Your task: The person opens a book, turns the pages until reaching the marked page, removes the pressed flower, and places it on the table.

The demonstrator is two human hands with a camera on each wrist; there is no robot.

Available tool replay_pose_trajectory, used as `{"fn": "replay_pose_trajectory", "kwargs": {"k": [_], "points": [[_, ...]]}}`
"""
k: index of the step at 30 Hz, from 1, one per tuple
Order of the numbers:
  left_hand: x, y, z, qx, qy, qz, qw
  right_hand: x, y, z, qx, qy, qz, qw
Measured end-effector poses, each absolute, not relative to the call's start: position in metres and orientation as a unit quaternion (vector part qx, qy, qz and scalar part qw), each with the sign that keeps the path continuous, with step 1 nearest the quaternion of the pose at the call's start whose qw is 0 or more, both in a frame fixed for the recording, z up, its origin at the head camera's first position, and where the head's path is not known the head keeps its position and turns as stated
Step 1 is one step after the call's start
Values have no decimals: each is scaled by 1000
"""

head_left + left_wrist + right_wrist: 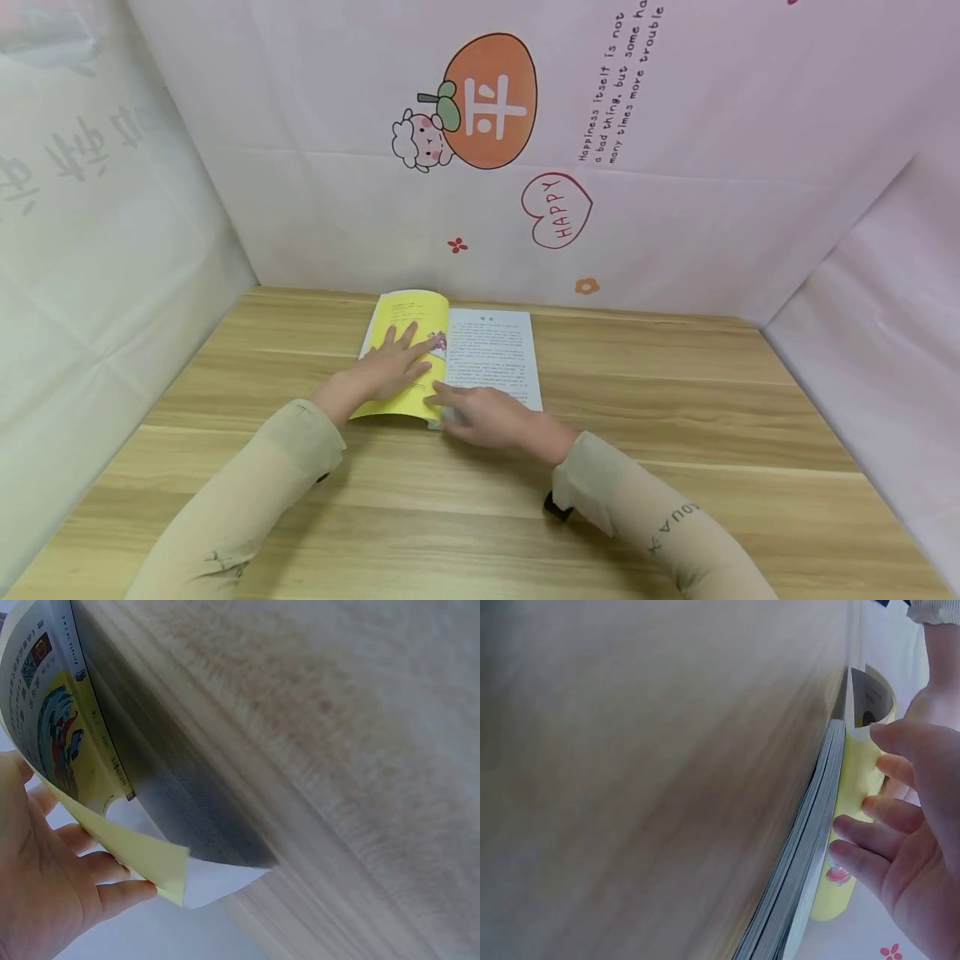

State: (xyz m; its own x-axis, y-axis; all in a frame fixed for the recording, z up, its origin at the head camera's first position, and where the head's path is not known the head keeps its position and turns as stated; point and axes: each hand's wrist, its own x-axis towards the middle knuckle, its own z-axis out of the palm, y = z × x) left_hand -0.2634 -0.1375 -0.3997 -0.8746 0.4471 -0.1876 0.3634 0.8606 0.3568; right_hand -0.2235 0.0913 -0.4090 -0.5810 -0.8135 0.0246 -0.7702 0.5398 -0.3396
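Observation:
An open book [491, 354] lies near the table's far edge, its right page white with printed text. On the left, a yellow inside cover [401, 404] bows up from the wood. My left hand [393, 367] rests spread on that yellow side, fingers pointing away and to the right. In the left wrist view the cover's outer face [64, 735], with a picture and a QR code, curves beneath the fingers. My right hand [483, 414] touches around the book's fold near its lower end, with fingers extended. The thick page block [799, 847] shows edge-on in the right wrist view.
The wood-grain table [660, 400] extends to both sides and in front of the book. Directly behind it rises a white printed cloth backdrop [337, 208]. More cloth walls [97, 275] stand at left and right.

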Motion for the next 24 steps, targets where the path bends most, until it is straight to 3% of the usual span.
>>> {"fn": "replay_pose_trajectory", "kwargs": {"k": [12, 24], "points": [[-263, -139, -400, 214, 958, 146, 125, -217, 85, -406, -480, 857, -148, 114], [-261, -141, -399, 215, 954, 154, 141, -216, 85, -407, -504, 847, -130, 109]]}}
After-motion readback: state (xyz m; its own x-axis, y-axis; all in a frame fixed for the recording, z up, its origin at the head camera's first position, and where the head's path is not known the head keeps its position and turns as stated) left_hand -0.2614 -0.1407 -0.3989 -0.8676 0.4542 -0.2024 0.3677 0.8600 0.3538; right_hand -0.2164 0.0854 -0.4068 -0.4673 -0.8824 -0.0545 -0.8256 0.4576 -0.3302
